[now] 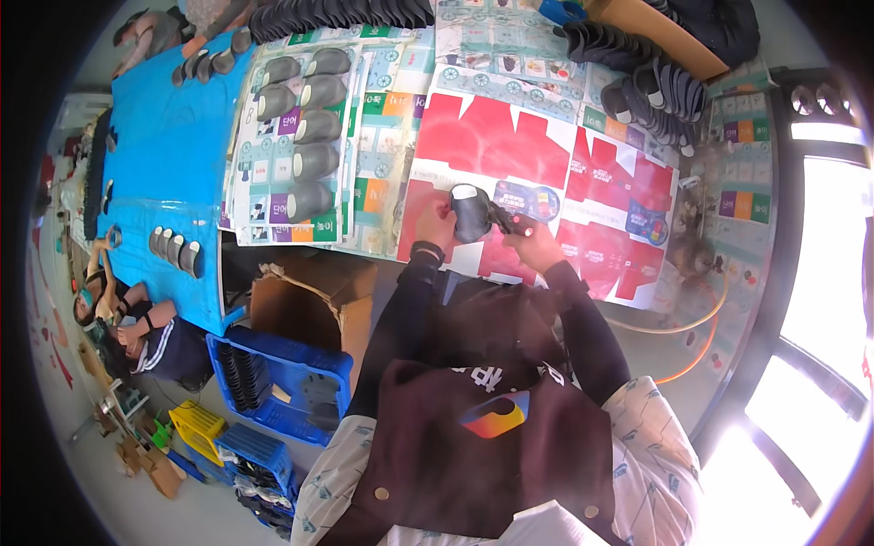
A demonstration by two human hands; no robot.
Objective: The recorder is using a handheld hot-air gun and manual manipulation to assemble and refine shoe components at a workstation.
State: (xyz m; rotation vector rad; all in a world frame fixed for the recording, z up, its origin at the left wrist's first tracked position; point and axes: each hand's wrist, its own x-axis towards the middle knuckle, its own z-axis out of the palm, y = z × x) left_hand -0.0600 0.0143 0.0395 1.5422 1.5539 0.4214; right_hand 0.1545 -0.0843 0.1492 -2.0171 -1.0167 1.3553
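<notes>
My left hand (435, 224) grips a dark rounded shoe piece (470, 217) with a pale patch at its far end. It is held just above a red and white printed sheet (492, 136) on the table. In my right hand (537, 246) is a dark tool (501, 218) with red bits, shaped somewhat like a small spray gun. The tool's front end is close to the right side of the shoe piece; whether they touch I cannot tell. To the left, several grey shoe pieces (315, 162) lie in two columns on a stack of printed sheets (259, 196).
More dark shoe pieces are lined up at the back (346, 15) and back right (651, 98). A blue-covered table (164, 136) stands left, with a person (155, 318) beside it. Below are a cardboard box (305, 300) and a blue crate (278, 341). An orange hose (703, 350) curves at the right.
</notes>
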